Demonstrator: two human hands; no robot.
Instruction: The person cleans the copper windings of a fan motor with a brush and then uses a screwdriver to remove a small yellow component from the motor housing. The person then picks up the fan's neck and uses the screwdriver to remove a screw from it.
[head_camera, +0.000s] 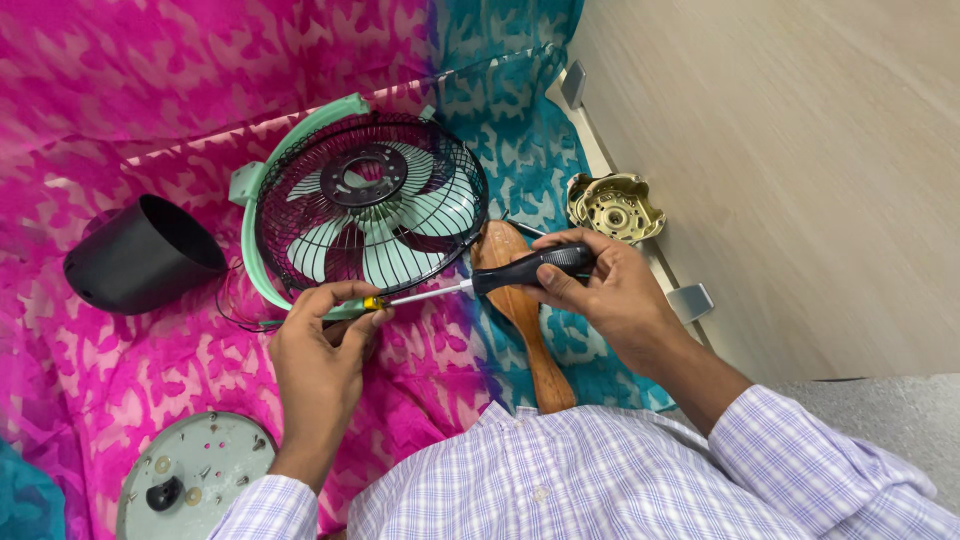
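A small fan (365, 205) with a black wire grille and pale green blades and rim lies face up on a pink and teal cloth (130, 100). My right hand (600, 290) grips the black handle of a screwdriver (500, 275), whose shaft points left toward the fan's near rim. My left hand (320, 345) pinches the yellow tip end of the shaft against the green rim.
A black cone-shaped motor cover (140, 255) lies left of the fan. A grey round plate (195, 475) sits at the lower left. A wooden brush (525, 320) lies under the screwdriver. A brass-coloured motor housing (615, 208) rests by the wooden floor (800, 150).
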